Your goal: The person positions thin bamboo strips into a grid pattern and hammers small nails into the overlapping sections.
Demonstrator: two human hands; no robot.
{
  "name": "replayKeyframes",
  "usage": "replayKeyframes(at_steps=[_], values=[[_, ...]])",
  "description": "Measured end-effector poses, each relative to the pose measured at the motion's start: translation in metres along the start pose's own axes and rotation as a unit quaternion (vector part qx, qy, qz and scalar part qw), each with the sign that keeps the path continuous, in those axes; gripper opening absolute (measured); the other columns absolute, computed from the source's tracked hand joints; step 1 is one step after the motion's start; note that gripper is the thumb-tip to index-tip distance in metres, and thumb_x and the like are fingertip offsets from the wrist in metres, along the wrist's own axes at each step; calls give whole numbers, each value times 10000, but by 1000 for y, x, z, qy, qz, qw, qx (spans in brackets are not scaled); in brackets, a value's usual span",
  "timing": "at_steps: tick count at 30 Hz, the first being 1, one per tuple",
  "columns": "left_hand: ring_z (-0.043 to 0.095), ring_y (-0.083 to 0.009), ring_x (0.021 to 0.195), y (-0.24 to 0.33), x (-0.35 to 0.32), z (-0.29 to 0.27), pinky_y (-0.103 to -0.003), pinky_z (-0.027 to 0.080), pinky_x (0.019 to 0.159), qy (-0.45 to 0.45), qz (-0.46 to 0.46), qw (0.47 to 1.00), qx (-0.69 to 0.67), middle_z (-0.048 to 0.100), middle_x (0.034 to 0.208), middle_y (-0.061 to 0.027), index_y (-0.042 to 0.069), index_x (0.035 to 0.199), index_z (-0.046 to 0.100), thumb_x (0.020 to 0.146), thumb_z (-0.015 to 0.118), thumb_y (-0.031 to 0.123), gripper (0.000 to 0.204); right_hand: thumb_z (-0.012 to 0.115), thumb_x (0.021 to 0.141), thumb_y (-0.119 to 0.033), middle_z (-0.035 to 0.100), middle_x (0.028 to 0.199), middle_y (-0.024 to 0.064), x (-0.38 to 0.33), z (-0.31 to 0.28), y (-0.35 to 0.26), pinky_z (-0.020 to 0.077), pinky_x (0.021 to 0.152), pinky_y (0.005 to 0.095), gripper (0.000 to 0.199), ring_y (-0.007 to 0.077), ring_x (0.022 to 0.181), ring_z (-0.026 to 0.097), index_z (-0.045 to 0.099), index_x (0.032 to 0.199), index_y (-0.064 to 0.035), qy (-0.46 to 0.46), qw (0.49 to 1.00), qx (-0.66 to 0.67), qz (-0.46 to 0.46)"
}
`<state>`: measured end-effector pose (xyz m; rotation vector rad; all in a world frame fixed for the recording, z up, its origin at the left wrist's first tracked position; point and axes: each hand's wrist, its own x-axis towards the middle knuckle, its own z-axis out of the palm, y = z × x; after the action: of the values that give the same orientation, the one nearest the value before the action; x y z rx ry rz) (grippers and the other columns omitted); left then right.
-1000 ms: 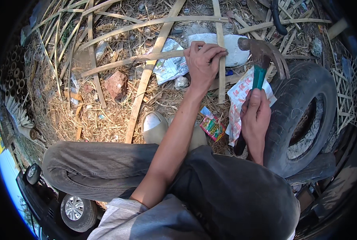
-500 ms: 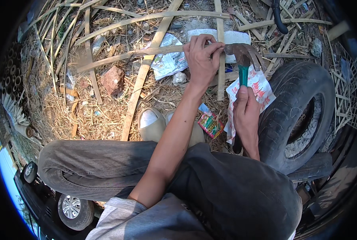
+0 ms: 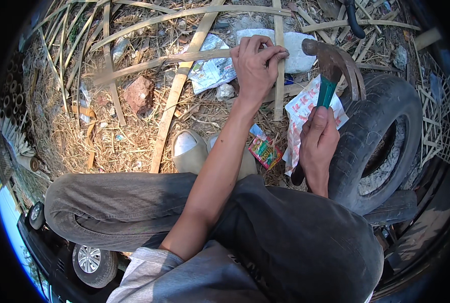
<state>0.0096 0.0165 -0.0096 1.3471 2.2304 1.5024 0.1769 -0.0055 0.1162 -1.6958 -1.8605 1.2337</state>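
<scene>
My left hand (image 3: pixel 258 68) is closed in a pinch, thumb and fingertips together where a long flat bamboo strip (image 3: pixel 159 62) reaches an upright strip (image 3: pixel 279 76). What sits between the fingertips is too small to make out. The long strip runs leftward from under the hand. My right hand (image 3: pixel 318 144) grips the green handle of a claw hammer (image 3: pixel 326 76). The rusty hammer head is raised to the right of my left fingertips, apart from them. Behind the crossing lies a pale flat stone (image 3: pixel 299 56).
An old tyre (image 3: pixel 376 146) stands close to my right hand. Red-printed paper (image 3: pixel 305 108), a colourful wrapper (image 3: pixel 265 151) and a reddish rock (image 3: pixel 140 95) lie on the straw-strewn ground. Another wide strip (image 3: pixel 172 103) slants across, left of my shoes (image 3: pixel 189 154).
The hammer head has moved from beside my left fingertips to the right and up, away from the strips. My left hand keeps its pinch in nearly the same place.
</scene>
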Motion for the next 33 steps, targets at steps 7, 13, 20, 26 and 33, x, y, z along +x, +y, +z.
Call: replayKeyframes(at_steps=[7,13,20,26,33], values=[[594,-199,969,-1,1,1,-396,356,900,2,-1,1000,5,667,937,25,183,883,830,795,819,185,90,459,1130,-293,538,589,174,6,7,3,404,503,434,363,317,488,528,555,981,23,-37,998,-52,7],[600,-206,974,1,-1,-2,-401,359,905,-3,0,1000,0,686,940,18,159,889,820,796,814,167,94,393,1150,-407,425,631,-26,-5,10,0,330,496,256,465,60,550,398,500,873,-49,16,997,66,-31],[606,-215,972,-3,2,1,-408,369,908,4,10,1000,3,711,944,10,141,908,810,796,809,151,113,428,1142,-359,517,586,61,-1,11,2,387,492,364,435,152,507,508,549,926,-2,-39,997,59,22],[608,-220,970,-1,1,0,-406,377,906,0,12,1000,3,712,941,8,135,906,806,797,808,135,109,403,1150,-367,472,618,7,3,19,9,347,489,301,434,96,525,450,534,914,-27,-19,1000,12,-7],[608,-220,985,-2,0,-1,-410,375,916,-8,8,1000,-5,712,951,6,127,912,796,802,812,133,112,392,1154,-394,417,640,-37,0,17,-1,313,497,252,441,57,557,383,506,881,-66,-37,993,109,27]])
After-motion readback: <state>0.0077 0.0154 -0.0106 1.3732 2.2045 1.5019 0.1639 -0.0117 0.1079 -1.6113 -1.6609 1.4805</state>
